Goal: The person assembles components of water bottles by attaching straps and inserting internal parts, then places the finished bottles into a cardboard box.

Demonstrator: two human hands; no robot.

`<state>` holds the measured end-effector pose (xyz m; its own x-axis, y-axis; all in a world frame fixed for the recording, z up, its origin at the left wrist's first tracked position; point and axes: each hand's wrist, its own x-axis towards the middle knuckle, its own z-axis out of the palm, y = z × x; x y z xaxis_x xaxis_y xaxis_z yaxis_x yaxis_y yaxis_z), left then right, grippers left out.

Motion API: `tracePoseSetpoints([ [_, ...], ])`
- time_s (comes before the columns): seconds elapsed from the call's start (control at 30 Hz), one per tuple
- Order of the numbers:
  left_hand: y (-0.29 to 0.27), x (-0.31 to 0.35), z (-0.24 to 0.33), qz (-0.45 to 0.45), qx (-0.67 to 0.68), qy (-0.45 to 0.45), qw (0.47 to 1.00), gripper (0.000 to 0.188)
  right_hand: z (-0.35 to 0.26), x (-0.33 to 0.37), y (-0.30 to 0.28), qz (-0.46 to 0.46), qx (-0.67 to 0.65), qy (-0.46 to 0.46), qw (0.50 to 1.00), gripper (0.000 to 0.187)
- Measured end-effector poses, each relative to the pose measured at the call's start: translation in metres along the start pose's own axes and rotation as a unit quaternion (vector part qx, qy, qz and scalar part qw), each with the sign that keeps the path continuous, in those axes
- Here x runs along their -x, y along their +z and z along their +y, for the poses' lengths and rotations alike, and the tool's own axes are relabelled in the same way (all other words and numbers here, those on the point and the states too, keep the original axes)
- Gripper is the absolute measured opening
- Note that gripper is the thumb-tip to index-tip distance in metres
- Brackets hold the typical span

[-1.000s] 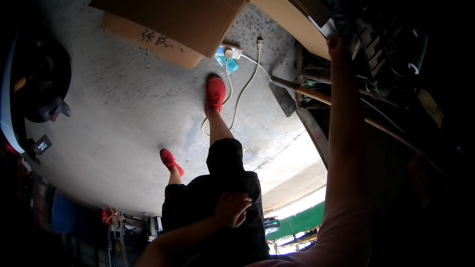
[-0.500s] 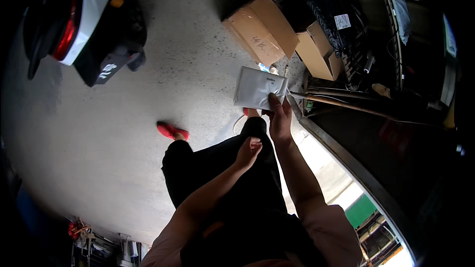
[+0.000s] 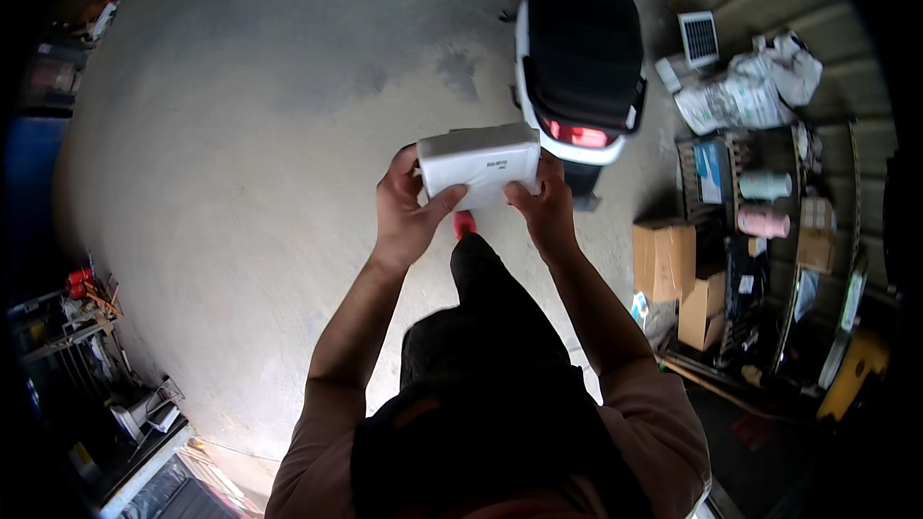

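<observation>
A flat white package (image 3: 478,165) with a small dark print is held out in front of me, its thicker edge turned upward. Whether it is a box or a wrapped stack I cannot make out. My left hand (image 3: 409,210) grips its left side, the thumb pressed on the near face. On the right side, my right hand (image 3: 544,206) holds it the same way, fingers hidden behind. Below the package a red shoe (image 3: 464,224) shows at the end of my dark trouser leg (image 3: 490,298).
A white scooter with a black seat (image 3: 585,48) stands ahead right. Cardboard boxes (image 3: 663,259), a rack with pink (image 3: 764,222) and pale green (image 3: 766,185) rolls, and white sacks (image 3: 735,101) line the right wall. Cluttered shelves (image 3: 87,356) stand at left on the concrete floor (image 3: 240,183).
My left hand, earlier off the package, has come up onto its left side. My view has swung left, so the scooter now appears right of me instead of left.
</observation>
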<state>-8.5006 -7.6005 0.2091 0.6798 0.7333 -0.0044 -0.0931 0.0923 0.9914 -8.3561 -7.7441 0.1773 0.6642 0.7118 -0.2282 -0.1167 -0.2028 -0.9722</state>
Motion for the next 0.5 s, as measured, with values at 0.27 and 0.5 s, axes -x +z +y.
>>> tracePoseSetpoints([
  [0.27, -0.267, -0.186, 0.087, 0.161, -0.576, 0.506, 0.621, 0.030, -0.095, -0.265, 0.317, -0.501, -0.394, 0.017, 0.770, 0.132],
  [0.5, -0.474, -0.329, 0.131, 0.333, -0.598, 0.389, 0.617, 0.034, -0.214, -0.442, 0.605, -0.636, -0.360, 0.087, 0.677, 0.112],
])
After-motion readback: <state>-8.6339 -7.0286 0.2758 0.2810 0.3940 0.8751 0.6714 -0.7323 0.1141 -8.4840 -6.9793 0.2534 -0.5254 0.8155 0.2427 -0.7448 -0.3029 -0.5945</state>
